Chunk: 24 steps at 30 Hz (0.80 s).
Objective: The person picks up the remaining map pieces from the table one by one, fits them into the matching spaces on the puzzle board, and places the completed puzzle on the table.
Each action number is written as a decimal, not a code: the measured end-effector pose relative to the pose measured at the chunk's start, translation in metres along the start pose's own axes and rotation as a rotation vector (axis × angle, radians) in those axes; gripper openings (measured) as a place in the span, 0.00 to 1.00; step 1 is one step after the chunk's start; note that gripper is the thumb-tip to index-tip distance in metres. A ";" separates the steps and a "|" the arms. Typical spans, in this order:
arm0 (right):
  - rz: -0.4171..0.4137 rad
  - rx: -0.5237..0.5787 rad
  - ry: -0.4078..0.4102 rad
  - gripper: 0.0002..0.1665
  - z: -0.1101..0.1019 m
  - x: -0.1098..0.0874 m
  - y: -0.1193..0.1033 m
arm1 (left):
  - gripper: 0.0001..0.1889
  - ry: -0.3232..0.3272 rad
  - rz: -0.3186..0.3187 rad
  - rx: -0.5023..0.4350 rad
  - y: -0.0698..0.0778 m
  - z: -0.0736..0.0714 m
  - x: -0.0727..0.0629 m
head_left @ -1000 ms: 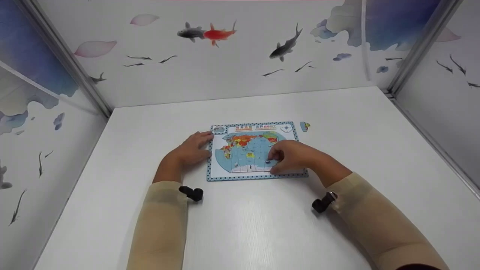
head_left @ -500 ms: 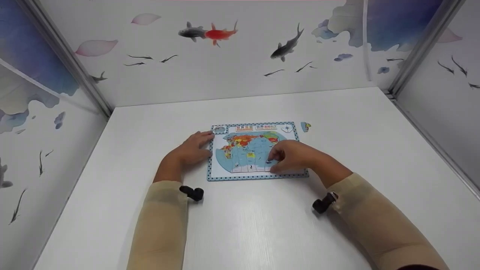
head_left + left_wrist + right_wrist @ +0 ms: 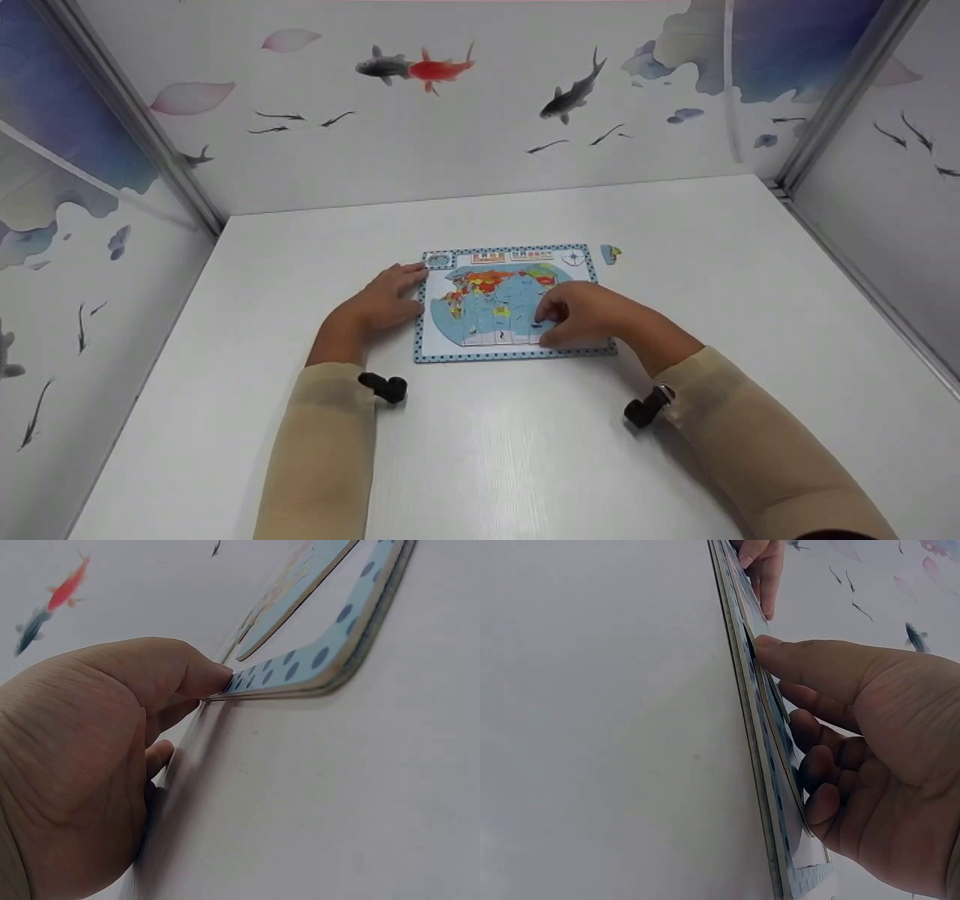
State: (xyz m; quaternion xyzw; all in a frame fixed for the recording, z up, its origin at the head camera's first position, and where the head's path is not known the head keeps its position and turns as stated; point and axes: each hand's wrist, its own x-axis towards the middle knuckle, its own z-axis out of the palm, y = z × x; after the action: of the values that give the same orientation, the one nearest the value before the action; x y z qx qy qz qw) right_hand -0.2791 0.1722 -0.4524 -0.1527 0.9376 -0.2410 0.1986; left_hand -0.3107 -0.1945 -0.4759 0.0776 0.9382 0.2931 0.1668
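A world-map jigsaw puzzle [image 3: 450,354] with a blue dotted border lies on the white table. My left hand [image 3: 382,298] rests at its left side, fingers extended; in the left wrist view, the thumb [image 3: 214,676] touches the board's edge. Over the lower right of the map, my right hand [image 3: 589,313] has its fingers curled. The right wrist view shows thumb and fingers pinching a thin puzzle piece [image 3: 781,706], tilted slightly at the board's surface; the hand hides most of it. One loose puzzle piece [image 3: 609,254] lies beyond the board's upper right corner.
The white table [image 3: 480,450] extends around the board on all sides. Panels printed with fish and petals, such as the back wall [image 3: 480,150], enclose it at the back, left and right. A small black device [image 3: 649,406] sits on each sleeve cuff.
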 end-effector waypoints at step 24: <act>0.004 0.035 -0.030 0.13 -0.004 0.002 0.004 | 0.39 0.006 -0.022 -0.014 0.002 0.000 -0.003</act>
State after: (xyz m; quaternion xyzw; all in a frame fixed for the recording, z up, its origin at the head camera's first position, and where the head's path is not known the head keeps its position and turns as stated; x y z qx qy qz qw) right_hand -0.2830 0.1763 -0.4522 -0.1510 0.9305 -0.2547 0.2156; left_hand -0.3078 -0.1936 -0.4739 0.0650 0.9374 0.2982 0.1677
